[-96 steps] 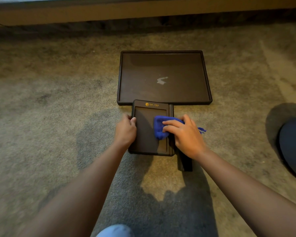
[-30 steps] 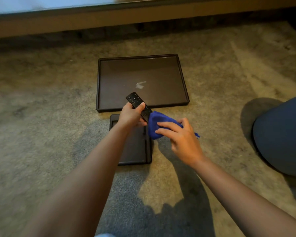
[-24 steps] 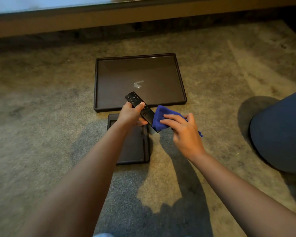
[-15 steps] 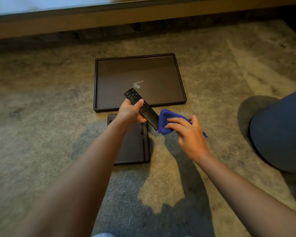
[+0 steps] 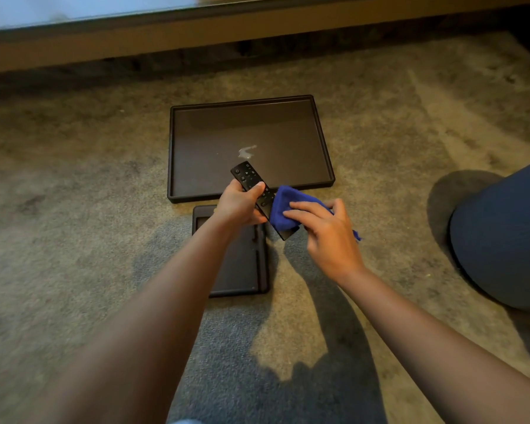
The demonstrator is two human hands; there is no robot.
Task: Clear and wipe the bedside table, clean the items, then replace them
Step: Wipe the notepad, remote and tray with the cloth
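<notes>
Remote control (image 5: 251,183), black with small buttons facing up, is held in the air above the carpet (image 5: 74,240), over the near edge of a large dark tray (image 5: 326,148). The left hand (image 5: 240,206) has its fingers wrapped around the remote's middle, thumb pressed on the button face. The right hand (image 5: 328,234) has its fingers closed on a bunched blue cloth (image 5: 283,209), pressing it against the remote's lower half. Below the hands a smaller dark tray (image 5: 242,270) lies flat on the carpet, just beside the large tray. A pale smear (image 5: 247,151) marks the large tray's floor.
</notes>
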